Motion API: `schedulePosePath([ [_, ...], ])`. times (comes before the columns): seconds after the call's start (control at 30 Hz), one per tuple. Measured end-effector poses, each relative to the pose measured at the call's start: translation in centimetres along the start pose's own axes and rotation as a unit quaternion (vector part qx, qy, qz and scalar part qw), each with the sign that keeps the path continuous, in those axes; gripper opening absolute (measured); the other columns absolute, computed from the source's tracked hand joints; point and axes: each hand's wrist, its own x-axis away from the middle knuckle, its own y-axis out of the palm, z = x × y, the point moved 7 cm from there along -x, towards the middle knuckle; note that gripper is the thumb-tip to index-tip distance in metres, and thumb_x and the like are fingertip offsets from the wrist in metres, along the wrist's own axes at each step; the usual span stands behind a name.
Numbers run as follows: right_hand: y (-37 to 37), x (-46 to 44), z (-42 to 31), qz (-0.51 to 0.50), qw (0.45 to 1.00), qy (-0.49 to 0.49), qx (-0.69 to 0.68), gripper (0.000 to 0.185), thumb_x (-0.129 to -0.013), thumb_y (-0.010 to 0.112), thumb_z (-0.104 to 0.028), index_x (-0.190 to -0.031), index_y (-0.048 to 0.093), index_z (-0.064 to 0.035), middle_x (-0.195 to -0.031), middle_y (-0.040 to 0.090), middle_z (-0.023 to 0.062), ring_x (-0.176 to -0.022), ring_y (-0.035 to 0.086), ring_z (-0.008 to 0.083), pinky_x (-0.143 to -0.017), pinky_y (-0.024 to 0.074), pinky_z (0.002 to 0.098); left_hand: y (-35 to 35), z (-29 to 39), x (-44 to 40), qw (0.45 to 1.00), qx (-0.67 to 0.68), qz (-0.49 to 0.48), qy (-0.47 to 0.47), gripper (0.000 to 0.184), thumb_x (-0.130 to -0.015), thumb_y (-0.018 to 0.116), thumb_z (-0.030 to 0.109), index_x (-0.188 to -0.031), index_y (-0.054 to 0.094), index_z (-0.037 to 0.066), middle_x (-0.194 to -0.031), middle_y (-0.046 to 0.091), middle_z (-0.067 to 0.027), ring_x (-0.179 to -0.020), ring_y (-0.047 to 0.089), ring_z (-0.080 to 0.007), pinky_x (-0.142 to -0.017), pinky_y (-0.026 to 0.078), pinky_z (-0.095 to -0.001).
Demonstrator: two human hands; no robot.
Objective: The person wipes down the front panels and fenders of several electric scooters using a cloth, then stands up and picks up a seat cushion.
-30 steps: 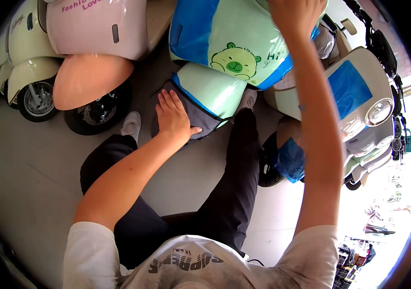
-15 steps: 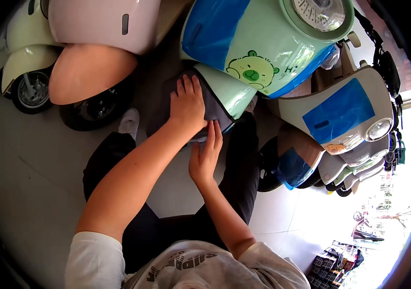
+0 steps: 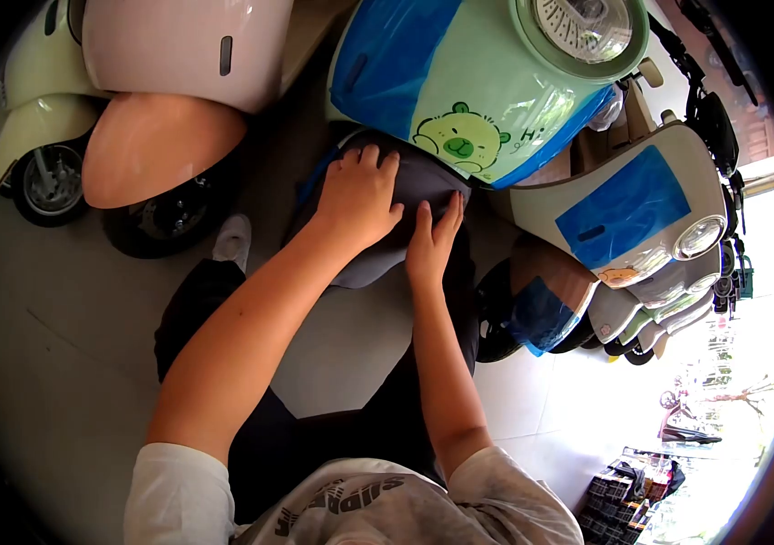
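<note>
A dark grey cloth (image 3: 382, 250) covers the front fender below the green scooter (image 3: 478, 104), which has a bear face on its front panel. My left hand (image 3: 359, 200) is on top of the cloth, its bent fingers gripping it near the far side. At the cloth's right corner is my right hand (image 3: 435, 238), with its fingers fairly straight and the thumb apart, holding the edge. A strip of blue shows beside the cloth's left edge. The fender itself is almost wholly hidden.
A pink scooter (image 3: 182, 54) with an orange fender (image 3: 160, 145) stands at the left, a cream one (image 3: 51, 118) beyond it. A beige scooter (image 3: 532, 191) with blue film is close on the right, more behind it. Plaid bags (image 3: 618, 495) lie at lower right.
The cloth has shifted right and now covers the pale green part of the fender that was bare. My right hand has moved up and right; my left fingers have bent.
</note>
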Motion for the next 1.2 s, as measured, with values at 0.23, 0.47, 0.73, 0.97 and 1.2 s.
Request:
schedulePosePath([
  [0.23,1.8,-4.3,6.0,0.053,0.986,0.109,-0.118,0.075,-0.107,0.038,-0.046,-0.154,0.021,0.0093,-0.160,0.023,0.0290,-0.150,0.024,0.0388,-0.121,0.0206,0.0391,-0.2,1.1,0.8,0.999,-0.011,-0.037,-0.001,0.073,-0.079,0.081,0.033,-0.138,0.052,0.001,-0.135,0.054,-0.0225,-0.128,0.051,-0.0367,-0.098,0.048,-0.0470],
  [0.47,1.8,-6.5,9.1,0.063,0.969,0.088,-0.224,0.067,-0.109,0.032,-0.045,-0.150,0.034,0.0073,-0.153,0.041,0.0220,-0.141,0.040,0.0319,-0.116,0.0276,0.0360,2.7,-3.1,1.6,0.958,-0.104,-0.190,-0.186,0.123,-0.073,0.083,0.058,-0.154,0.018,-0.008,-0.150,0.037,-0.0345,-0.127,0.054,-0.0423,-0.097,0.051,-0.0456],
  [0.73,2.9,-7.6,14.2,0.071,0.948,0.128,-0.283,0.062,-0.110,0.029,-0.040,-0.152,0.034,0.0061,-0.154,0.042,0.0167,-0.143,0.037,0.0264,-0.118,0.0252,0.0337,3.0,-2.3,1.6,0.959,-0.140,-0.160,-0.189,0.130,-0.068,0.082,0.066,-0.153,0.019,-0.010,-0.150,0.038,-0.0357,-0.124,0.057,-0.0436,-0.096,0.052,-0.0452],
  [0.97,4.2,-7.7,17.4,0.038,0.896,0.192,-0.398,0.062,-0.110,0.029,-0.041,-0.151,0.037,0.0039,-0.152,0.045,0.0131,-0.139,0.042,0.0236,-0.117,0.0276,0.0328,2.8,-2.2,1.8,0.962,-0.122,-0.144,-0.196,0.134,-0.064,0.082,0.069,-0.153,0.019,-0.010,-0.150,0.037,-0.0364,-0.127,0.054,-0.0464,-0.098,0.052,-0.0455],
  [1.2,3.9,-5.7,17.9,0.075,0.929,0.194,-0.307,0.063,-0.109,0.031,-0.045,-0.149,0.040,0.0027,-0.151,0.046,0.0134,-0.138,0.044,0.0245,-0.117,0.0293,0.0339,2.6,-2.0,1.8,0.962,-0.108,-0.137,-0.208,0.134,-0.063,0.085,0.065,-0.153,0.020,-0.010,-0.150,0.037,-0.0368,-0.128,0.052,-0.0472,-0.101,0.050,-0.0467],
])
